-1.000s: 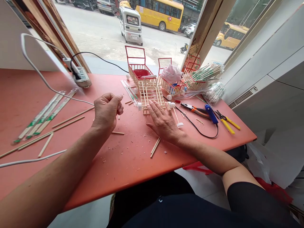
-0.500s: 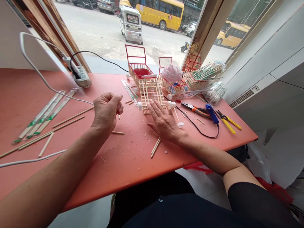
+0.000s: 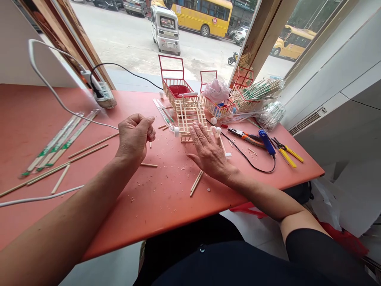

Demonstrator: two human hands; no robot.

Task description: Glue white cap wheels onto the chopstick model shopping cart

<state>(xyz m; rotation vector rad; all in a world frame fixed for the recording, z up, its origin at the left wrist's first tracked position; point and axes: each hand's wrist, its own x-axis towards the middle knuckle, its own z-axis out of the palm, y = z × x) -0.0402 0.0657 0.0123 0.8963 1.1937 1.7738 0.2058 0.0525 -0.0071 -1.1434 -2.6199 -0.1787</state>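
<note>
My left hand (image 3: 133, 137) hovers over the red table (image 3: 166, 206) with its fingers curled into a loose fist; a small stick piece seems pinched at its fingertips. My right hand (image 3: 210, 153) lies flat, fingers stretched toward a lattice frame of wooden sticks (image 3: 189, 117), its fingertips touching the frame's near edge. A short axle with white wheels (image 3: 222, 143) lies right beside that hand. Two loose sticks (image 3: 196, 182) rest just under the right wrist.
Small red-and-wood basket models (image 3: 175, 85) stand at the back. Pliers (image 3: 247, 137), a blue-handled tool (image 3: 266, 143) with a black cord and yellow cutters (image 3: 287, 153) lie at the right. Wrapped chopsticks (image 3: 56, 145) and bare sticks lie left; a power strip (image 3: 102, 95) sits behind.
My right hand has slid slightly forward toward the lattice frame. The left hand stays curled in place.
</note>
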